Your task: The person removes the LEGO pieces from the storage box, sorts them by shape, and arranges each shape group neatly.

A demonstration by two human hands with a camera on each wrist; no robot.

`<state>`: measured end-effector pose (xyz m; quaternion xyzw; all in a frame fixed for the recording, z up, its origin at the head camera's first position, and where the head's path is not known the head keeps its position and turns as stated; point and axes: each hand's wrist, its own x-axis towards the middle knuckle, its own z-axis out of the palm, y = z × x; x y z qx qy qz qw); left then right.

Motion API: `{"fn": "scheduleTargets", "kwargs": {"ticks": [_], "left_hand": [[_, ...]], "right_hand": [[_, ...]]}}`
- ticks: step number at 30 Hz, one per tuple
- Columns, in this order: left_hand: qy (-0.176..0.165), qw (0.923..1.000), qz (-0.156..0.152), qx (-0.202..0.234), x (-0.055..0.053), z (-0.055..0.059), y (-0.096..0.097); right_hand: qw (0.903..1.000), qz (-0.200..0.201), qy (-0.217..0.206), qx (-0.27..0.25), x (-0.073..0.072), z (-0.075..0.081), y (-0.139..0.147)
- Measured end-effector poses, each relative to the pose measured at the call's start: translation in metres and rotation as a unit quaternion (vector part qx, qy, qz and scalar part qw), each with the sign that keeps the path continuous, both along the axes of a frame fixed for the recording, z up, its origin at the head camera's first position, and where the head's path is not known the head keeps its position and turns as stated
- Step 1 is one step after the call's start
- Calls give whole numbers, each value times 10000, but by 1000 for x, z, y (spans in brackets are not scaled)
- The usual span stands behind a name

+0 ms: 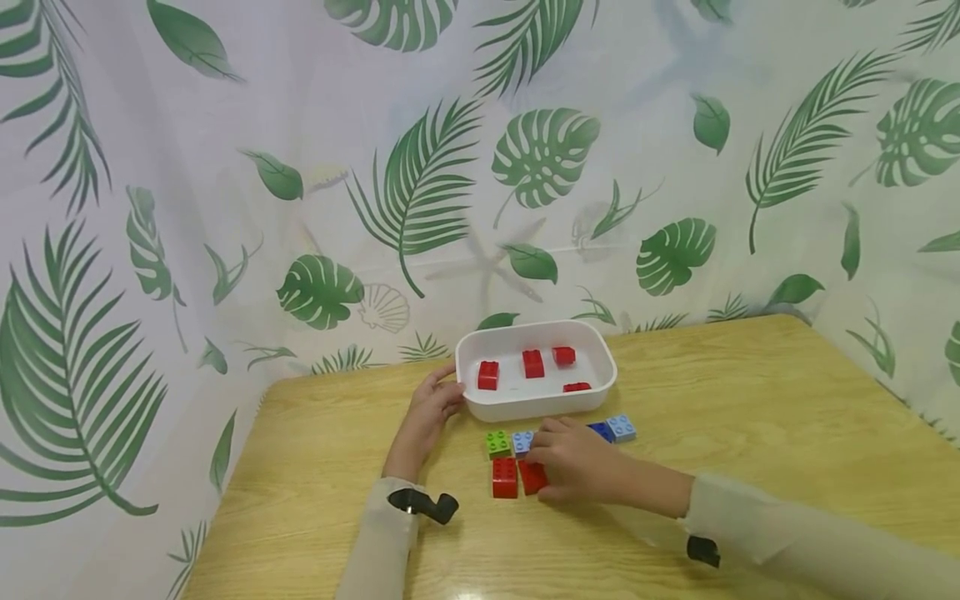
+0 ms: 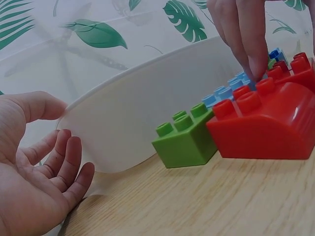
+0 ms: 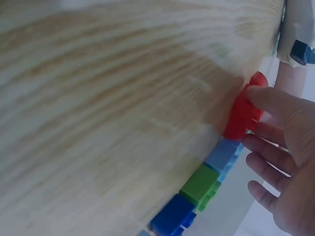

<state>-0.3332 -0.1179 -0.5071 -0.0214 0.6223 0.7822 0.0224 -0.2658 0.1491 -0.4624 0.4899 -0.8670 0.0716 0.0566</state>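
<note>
My right hand (image 1: 581, 462) pinches a red curved building brick (image 1: 532, 478) between thumb and fingers, low over the table. Left of it stands a second red curved brick (image 1: 505, 478), studs up. Behind these two runs a row with a green brick (image 1: 498, 444), a light blue brick (image 1: 522, 442), a dark blue brick (image 1: 601, 431) and another light blue brick (image 1: 622, 427); my right hand covers its middle in the head view. A further green brick (image 3: 199, 185) of the row shows in the right wrist view. My left hand (image 1: 429, 410) touches the tub's left end with relaxed fingers.
The white tub (image 1: 536, 408) stands behind the row, with several red bricks (image 1: 533, 363) lying loose inside. Wooden table (image 1: 750, 417) surface extends to both sides. A leaf-patterned cloth (image 1: 637, 167) hangs behind the table's back edge.
</note>
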Motion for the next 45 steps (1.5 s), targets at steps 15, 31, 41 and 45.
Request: {"fn": "scheduleTargets", "kwargs": {"ticks": [15, 31, 41, 45], "left_hand": [[-27, 10000, -15, -26, 1, 0, -1], [-11, 9999, -44, -103, 0, -2, -2], [40, 9999, -56, -152, 3, 0, 0], [44, 9999, -30, -104, 2, 0, 0]], "right_hand": [[9804, -376, 638, -1825, -56, 23, -3], [9717, -1867, -220, -1430, -133, 4, -2], [9752, -2070, -470, -623, -138, 0, -7], [9758, -2030, -566, -588, -137, 0, -8]]}}
